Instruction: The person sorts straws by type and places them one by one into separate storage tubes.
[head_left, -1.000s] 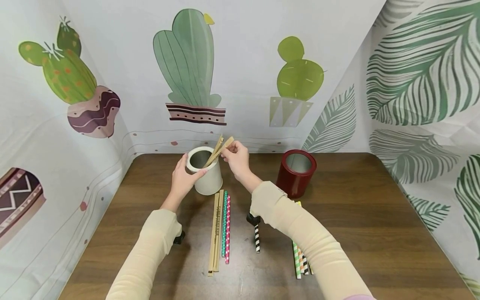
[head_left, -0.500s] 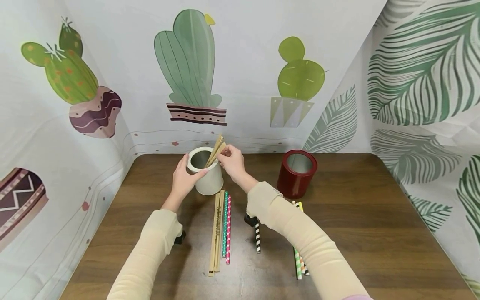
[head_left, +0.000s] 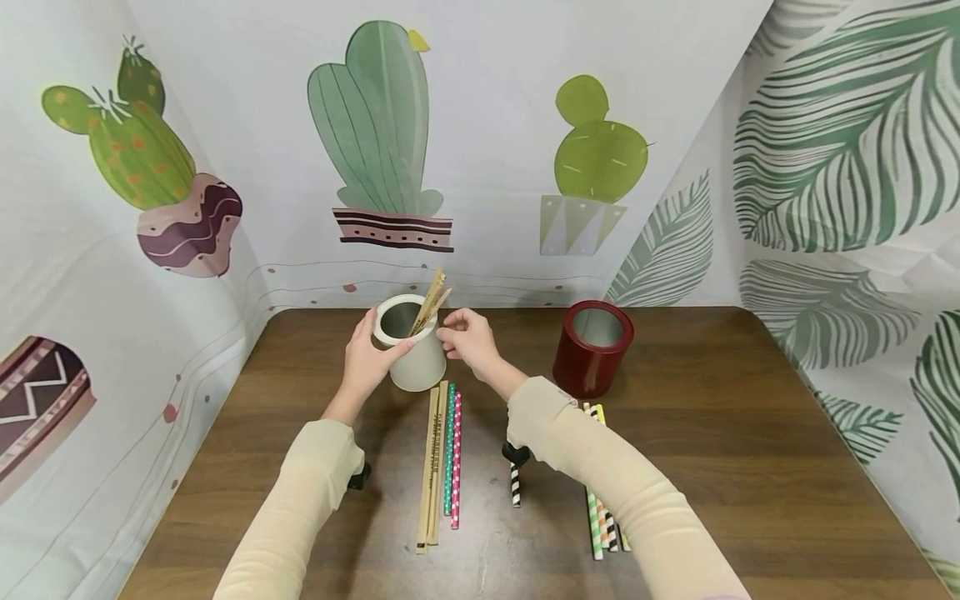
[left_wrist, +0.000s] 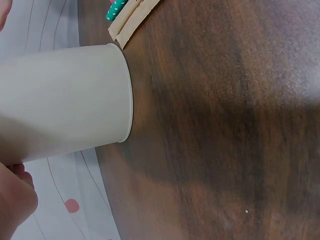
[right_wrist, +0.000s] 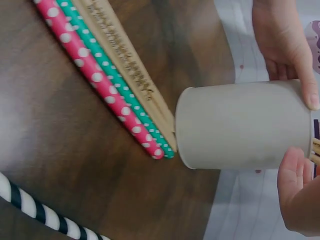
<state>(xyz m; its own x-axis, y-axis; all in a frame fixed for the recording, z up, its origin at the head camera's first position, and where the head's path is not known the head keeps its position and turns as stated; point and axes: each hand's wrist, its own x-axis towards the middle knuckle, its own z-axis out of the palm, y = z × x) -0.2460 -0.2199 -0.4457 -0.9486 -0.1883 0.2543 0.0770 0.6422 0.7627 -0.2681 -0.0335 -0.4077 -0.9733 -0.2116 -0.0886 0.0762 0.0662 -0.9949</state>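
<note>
Gripping the white can (head_left: 420,367), the left hand (head_left: 366,354) is resting its thumb along the near rim and wrapping its fingers around the left side. Two or more tan sticks (head_left: 431,300) are standing inside, leaning toward the far right and poking above the rim. Just right of that rim, the right hand (head_left: 468,340) is hanging with its fingers loosely bent and close together, beside the sticks; whether a fingertip is touching the can, I cannot tell.

More flat tan sticks (head_left: 427,487) are lying on the table (head_left: 750,417), reaching from just beside the can's base toward the near edge. A teal dotted straw (head_left: 449,450) and a pink dotted straw (head_left: 456,461) are lying alongside, to their right. Farther right, a black-and-white straw (head_left: 515,487) is lying alone, with a black wrist camera (head_left: 516,453) covering its far end. Some striped straws (head_left: 596,529) are lying at the near right, partly hidden under the right sleeve (head_left: 615,467). Beyond them, a red can (head_left: 592,358) is standing upright.
</note>
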